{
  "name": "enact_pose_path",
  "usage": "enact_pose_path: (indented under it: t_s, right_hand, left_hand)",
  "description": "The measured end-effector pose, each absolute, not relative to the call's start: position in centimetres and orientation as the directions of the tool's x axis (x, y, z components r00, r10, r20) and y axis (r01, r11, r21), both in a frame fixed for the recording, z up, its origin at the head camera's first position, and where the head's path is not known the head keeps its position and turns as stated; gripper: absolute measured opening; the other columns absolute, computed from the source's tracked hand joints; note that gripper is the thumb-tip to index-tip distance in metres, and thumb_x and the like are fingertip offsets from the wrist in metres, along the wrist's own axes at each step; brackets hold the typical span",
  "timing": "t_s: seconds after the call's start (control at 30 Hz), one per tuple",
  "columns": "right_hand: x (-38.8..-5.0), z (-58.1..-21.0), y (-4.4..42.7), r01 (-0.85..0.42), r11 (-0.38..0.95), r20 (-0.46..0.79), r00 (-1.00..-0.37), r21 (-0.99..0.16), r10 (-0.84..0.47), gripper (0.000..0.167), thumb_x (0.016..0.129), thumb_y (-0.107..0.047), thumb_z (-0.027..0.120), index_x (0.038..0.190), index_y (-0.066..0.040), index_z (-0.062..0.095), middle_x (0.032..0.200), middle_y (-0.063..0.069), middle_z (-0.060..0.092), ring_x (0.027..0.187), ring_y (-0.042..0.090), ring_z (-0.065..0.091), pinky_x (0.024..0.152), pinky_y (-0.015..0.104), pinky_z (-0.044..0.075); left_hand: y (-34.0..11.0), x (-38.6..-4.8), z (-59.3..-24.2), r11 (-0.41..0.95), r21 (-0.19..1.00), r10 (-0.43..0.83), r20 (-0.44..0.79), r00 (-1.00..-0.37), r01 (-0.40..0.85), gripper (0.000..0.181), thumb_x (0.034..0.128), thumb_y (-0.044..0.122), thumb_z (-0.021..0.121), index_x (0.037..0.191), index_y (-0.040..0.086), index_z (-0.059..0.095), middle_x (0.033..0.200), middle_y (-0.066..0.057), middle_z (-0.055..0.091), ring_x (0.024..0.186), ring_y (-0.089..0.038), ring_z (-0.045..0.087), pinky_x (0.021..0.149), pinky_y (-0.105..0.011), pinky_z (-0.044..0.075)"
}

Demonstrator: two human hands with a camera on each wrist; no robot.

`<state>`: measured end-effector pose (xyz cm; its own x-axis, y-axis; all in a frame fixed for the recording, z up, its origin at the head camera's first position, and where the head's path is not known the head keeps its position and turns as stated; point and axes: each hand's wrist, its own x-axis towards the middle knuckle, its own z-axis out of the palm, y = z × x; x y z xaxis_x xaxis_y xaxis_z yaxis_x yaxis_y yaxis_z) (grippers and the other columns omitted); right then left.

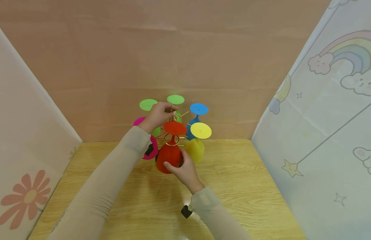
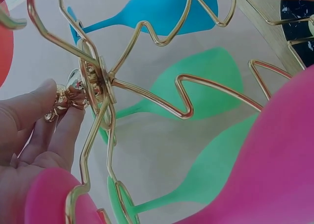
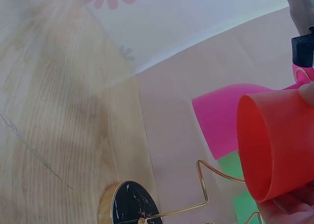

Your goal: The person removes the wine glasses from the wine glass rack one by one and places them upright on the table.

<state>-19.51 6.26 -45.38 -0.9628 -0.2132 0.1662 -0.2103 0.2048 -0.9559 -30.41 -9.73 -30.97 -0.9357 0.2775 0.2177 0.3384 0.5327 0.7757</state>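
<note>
Up top, the left hand (image 1: 158,116) pinches the gold ornament (image 2: 73,96) of the gold wire rack (image 2: 147,96); lower down, the right hand (image 1: 188,170) curls round the red goblet (image 1: 169,155), foot uppermost at the rack's near side; yellow goblet (image 1: 195,150) just right, magenta goblet (image 3: 221,113) left, blue goblet (image 2: 162,11) farther back.

Near the back edge of the one desk (image 1: 239,186) I count one red goblet (image 1: 170,153), one yellow goblet (image 1: 195,150), one blue goblet (image 1: 199,109), one pink goblet (image 2: 274,150) and two green goblets (image 1: 148,104) (image 1: 175,99) — six altogether. They share one gold wire rack (image 2: 109,82) with one round dark base (image 3: 132,204). Two hands are at it — one left hand (image 1: 157,116), one right hand (image 1: 188,171).
</note>
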Motion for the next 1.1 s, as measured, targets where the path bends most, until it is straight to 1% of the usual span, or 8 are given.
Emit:
enact_pose_path:
  t_s: [0.17,0.23,0.33,0.53,0.8,1.1]
  right_hand:
    - [-19.9,-45.3,6.2,-0.212,0.216,0.165,-0.962,-0.953,-0.219,0.064,0.086,-0.033,0.080,0.139,-0.010,0.051,0.130,0.007,0.062,0.116,0.030,0.061,0.095,0.047,0.055]
    - [-20.0,-45.3,6.1,-0.213,0.223,0.164,-0.962,-0.951,-0.218,0.064,0.087,-0.034,0.080,0.139,-0.010,0.051,0.130,0.006,0.062,0.116,0.029,0.061,0.095,0.046,0.056]
    - [-20.2,-45.4,6.0,-0.217,0.237,0.166,-0.962,-0.947,-0.219,0.065,0.087,-0.034,0.080,0.139,-0.009,0.051,0.131,0.007,0.062,0.116,0.029,0.061,0.095,0.046,0.056]
    - [-20.4,-45.6,5.8,-0.198,0.258,0.142,-0.965,-0.946,-0.219,0.068,0.087,-0.034,0.080,0.141,-0.007,0.049,0.132,0.008,0.061,0.117,0.030,0.061,0.096,0.046,0.055]
    - [-20.7,-45.8,5.7,-0.189,0.278,0.127,-0.966,-0.942,-0.227,0.069,0.087,-0.033,0.081,0.142,-0.008,0.048,0.133,0.008,0.060,0.118,0.030,0.060,0.096,0.046,0.055]
    - [-20.7,-45.4,5.5,-0.188,0.279,0.123,-0.965,-0.942,-0.233,0.067,0.088,-0.032,0.080,0.141,-0.007,0.049,0.133,0.009,0.060,0.119,0.031,0.059,0.097,0.048,0.054]
  left_hand:
    - [-9.8,-30.5,-31.0,0.496,0.807,0.277,0.204,-0.939,0.322,0.027,0.0975,0.002,0.065,0.124,-0.002,0.070,0.124,-0.020,0.067,0.115,-0.033,0.064,0.097,-0.043,0.054]
    - [-9.9,-30.7,-31.1,0.479,0.819,0.279,0.200,-0.939,0.316,0.027,0.0975,0.001,0.065,0.124,-0.002,0.070,0.125,-0.020,0.067,0.117,-0.034,0.063,0.098,-0.042,0.054]
    - [-10.0,-30.9,-31.2,0.461,0.832,0.279,0.195,-0.940,0.309,0.026,0.0974,0.001,0.065,0.123,-0.001,0.071,0.126,-0.020,0.067,0.117,-0.033,0.063,0.098,-0.042,0.054]
    - [-10.1,-31.1,-31.1,0.470,0.837,0.262,0.170,-0.950,0.280,0.026,0.0972,0.003,0.066,0.122,0.001,0.072,0.125,-0.016,0.068,0.116,-0.032,0.063,0.096,-0.042,0.055]
    - [-10.0,-31.0,-30.9,0.485,0.840,0.242,0.140,-0.960,0.245,0.026,0.0974,0.005,0.067,0.123,0.002,0.072,0.126,-0.016,0.067,0.118,-0.033,0.062,0.096,-0.043,0.055]
    - [-10.1,-30.7,-30.6,0.479,0.849,0.231,0.123,-0.965,0.223,0.027,0.0979,0.006,0.066,0.124,0.002,0.072,0.128,-0.016,0.066,0.120,-0.033,0.062,0.096,-0.043,0.055]
